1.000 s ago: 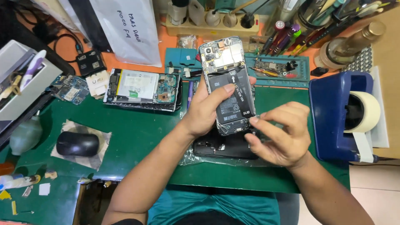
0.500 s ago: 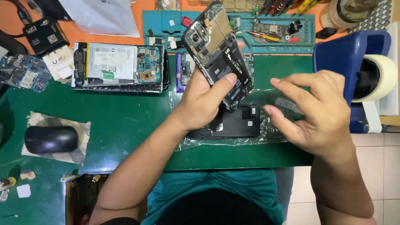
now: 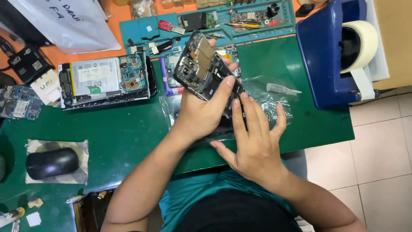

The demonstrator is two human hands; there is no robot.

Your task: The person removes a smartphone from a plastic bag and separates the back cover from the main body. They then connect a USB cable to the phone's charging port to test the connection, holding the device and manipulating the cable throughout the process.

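Note:
My left hand [image 3: 201,112] grips an opened black phone [image 3: 201,64], back cover off, circuit board and battery showing, tilted above the green mat [image 3: 120,129]. My right hand [image 3: 254,144] lies flat with fingers spread, its fingertips touching the phone's lower edge and covering a dark part underneath. A crumpled clear plastic bag [image 3: 274,101] lies under and beside both hands.
A second opened phone [image 3: 107,79] with a white battery lies at the left. A teal tool tray [image 3: 206,23] runs along the back. A blue tape dispenser [image 3: 339,51] stands at the right. A black mouse [image 3: 51,163] rests on a cloth at the near left.
My right hand has come left from beside the phone and now lies flat against its lower edge. The view has shifted right. The left hand keeps its hold.

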